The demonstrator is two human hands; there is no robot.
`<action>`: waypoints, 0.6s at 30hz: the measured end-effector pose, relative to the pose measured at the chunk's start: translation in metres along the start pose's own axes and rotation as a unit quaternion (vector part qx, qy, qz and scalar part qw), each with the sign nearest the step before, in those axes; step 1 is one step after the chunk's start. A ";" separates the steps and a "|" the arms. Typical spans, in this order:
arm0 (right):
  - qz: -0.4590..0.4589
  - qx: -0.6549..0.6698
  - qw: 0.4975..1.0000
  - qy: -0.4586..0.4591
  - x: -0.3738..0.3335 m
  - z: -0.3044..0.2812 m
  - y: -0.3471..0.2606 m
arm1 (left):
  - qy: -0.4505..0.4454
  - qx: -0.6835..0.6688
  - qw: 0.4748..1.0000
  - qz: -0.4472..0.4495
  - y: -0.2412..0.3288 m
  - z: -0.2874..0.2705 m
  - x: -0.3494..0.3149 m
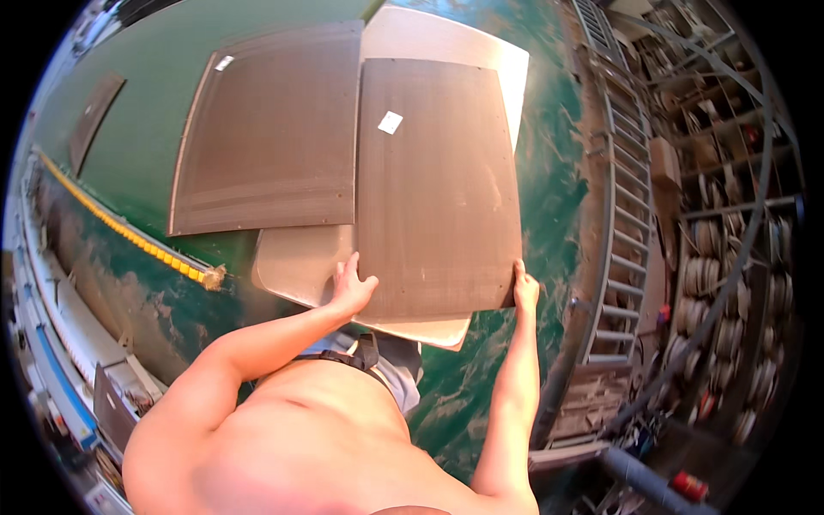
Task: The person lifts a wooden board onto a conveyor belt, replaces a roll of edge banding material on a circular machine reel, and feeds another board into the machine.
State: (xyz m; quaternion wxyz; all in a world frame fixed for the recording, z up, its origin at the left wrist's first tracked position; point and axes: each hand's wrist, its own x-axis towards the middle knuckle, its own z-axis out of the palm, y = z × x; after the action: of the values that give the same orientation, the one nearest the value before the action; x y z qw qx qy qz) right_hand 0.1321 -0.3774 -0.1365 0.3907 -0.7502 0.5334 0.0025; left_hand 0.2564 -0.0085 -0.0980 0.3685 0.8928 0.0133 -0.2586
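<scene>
A dark brown flat panel [438,197] with a white label [390,123] lies in front of me on a pale, round-cornered tabletop [300,262]. At its near left edge, my left hand [354,290] grips it, thumb over the top face. My right hand [526,289] is closed round the near right corner, its thumb up along the edge and the other fingers mostly hidden. A second brown panel [275,133], also labelled, sits just left of the first and overhangs the tabletop.
A yellow-topped strip [129,226] runs across the green floor [154,292] on the left, with a smaller brown panel [93,122] beyond it. On the right stand a grey ladder-like roller frame [625,215] and shelves holding several spools [704,266]. A red can-like object [689,486] lies at the lower right.
</scene>
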 end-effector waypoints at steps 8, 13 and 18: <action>-0.032 0.029 0.996 -0.075 -0.012 -0.096 0.065 | -0.020 -0.389 0.914 -0.111 0.051 0.079 -0.052; 0.093 0.078 0.993 -0.013 -0.033 -0.132 0.081 | 0.042 -0.257 0.960 -0.098 0.096 0.110 -0.062; 0.153 0.240 0.957 0.054 -0.066 -0.104 0.104 | 0.098 -0.115 0.988 -0.028 0.111 0.083 -0.062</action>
State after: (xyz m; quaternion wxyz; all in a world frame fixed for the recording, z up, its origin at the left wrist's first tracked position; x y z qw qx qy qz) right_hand -0.0227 -0.3991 -0.0969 0.5248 -0.5432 0.6467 -0.1062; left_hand 0.1890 -0.1342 -0.0456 0.4587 0.8647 0.1039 -0.1764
